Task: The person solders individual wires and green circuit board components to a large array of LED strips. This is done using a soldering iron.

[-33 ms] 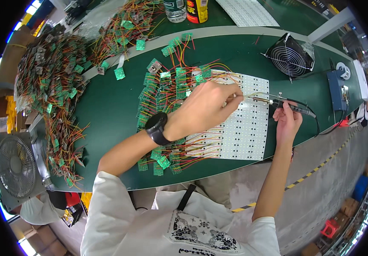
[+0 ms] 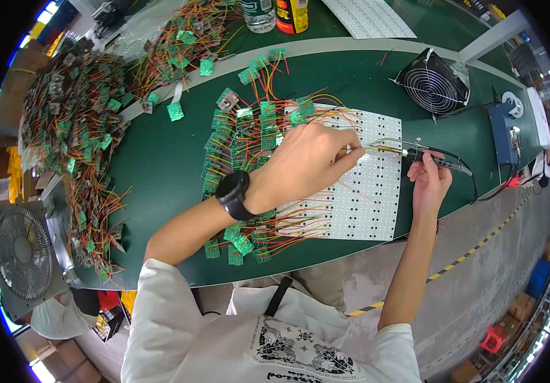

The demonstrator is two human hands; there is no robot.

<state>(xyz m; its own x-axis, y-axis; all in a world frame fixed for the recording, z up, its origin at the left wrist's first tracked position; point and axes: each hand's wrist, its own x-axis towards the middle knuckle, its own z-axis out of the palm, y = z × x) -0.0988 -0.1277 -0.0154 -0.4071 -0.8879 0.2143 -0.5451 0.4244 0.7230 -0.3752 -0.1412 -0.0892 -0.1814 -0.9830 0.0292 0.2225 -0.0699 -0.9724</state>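
Note:
My left hand (image 2: pixel 304 167), with a black watch (image 2: pixel 232 195) on the wrist, reaches over a white dotted panel (image 2: pixel 367 204) on the green table (image 2: pixel 160 166). Its fingertips pinch a thin wire near the panel's upper edge. My right hand (image 2: pixel 429 182) grips a soldering iron (image 2: pixel 431 157) by its black handle. The iron's metal tip points left and meets the left fingertips. Small green circuit boards (image 2: pixel 240 143) with red and yellow wires lie in rows along the panel's left side and under my left forearm.
A big heap of wired green boards (image 2: pixel 71 127) covers the table's left end. A small black fan (image 2: pixel 433 83) and a blue box (image 2: pixel 501 131) stand at the right. Bottles (image 2: pixel 262 13) and another white panel (image 2: pixel 367 16) lie at the back. A grey fan (image 2: pixel 23 255) stands at lower left.

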